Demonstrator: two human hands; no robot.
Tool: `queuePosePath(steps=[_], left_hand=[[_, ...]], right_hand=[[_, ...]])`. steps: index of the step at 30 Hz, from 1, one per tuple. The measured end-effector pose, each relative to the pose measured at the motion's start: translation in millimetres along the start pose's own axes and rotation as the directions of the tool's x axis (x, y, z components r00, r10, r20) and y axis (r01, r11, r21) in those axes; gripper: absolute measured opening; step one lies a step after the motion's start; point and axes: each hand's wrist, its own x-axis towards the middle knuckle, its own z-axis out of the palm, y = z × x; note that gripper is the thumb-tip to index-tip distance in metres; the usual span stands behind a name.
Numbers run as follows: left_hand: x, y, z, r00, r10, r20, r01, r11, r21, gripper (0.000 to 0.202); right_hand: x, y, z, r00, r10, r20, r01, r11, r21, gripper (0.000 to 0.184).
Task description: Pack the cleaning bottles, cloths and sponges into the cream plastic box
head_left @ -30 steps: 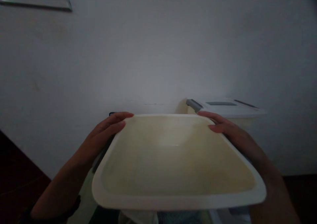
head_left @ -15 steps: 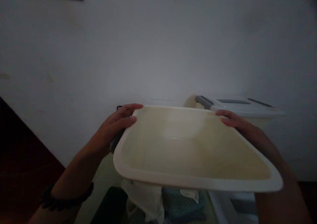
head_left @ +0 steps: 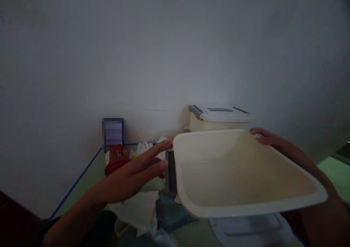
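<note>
A cream plastic storage box (head_left: 207, 181) is held up in front of me, its open top tilted toward me and nothing visible inside. My right hand (head_left: 264, 136) grips the rim at the far right corner, thumb inside and fingers behind. At the other side, my left hand (head_left: 144, 167) has its fingers stretched out and thumb apart, fingertips at the box's far left corner beside a dark grey side latch (head_left: 171, 174). Below the box lies a white lid (head_left: 248, 228). White cloth (head_left: 136, 210) and a bluish-green patterned cloth (head_left: 172, 212) are under my left hand.
A second lidded box (head_left: 218, 125) with grey latches stands against the wall. At the back left are a red container (head_left: 116, 159), a dark-framed blurred object (head_left: 113, 132) and white items (head_left: 144, 146). The table (head_left: 82, 188) has a blue edge.
The box has moved right and turned slightly. My left hand has loosened from the rim and spread its fingers, while my right hand keeps its hold. The view has shifted, showing more table.
</note>
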Motion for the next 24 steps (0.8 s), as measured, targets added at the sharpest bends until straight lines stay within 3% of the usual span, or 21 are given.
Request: queuePosePath(steps=[2,4,9,14,18,24], left_hand=[[-1,0,7.5,0.997,-0.019,0.071,0.015,0.998,0.063,0.056],[0,-2,14.0,0.99,-0.045,0.133,0.027,0.991,0.132,0.059],[3,-13,29.2,0.957,-0.048,0.285,-0.024,0.969,0.244,0.061],[7,-21,32.2,0.955,-0.093,0.281,-0.006,0.943,0.332,0.057],[14,-33,28.7,0.964,-0.112,0.243,0.013,0.926,0.378,0.054],[18,-48,23.0,0.954,-0.113,0.277,-0.053,0.846,0.53,0.053]], right_hand=[[-3,13,-11,0.989,0.141,0.053,-0.149,0.968,0.201,0.019],[-3,23,-20,0.982,0.183,0.05,-0.19,0.951,0.243,0.02],[-1,44,-36,0.991,0.134,0.026,-0.136,0.989,0.061,0.017],[3,66,-52,0.993,0.117,0.029,-0.112,0.983,-0.144,0.026],[11,83,-59,0.996,0.074,0.05,-0.05,0.929,-0.366,0.028],[15,81,-42,0.983,-0.181,-0.003,0.145,0.796,-0.587,0.041]])
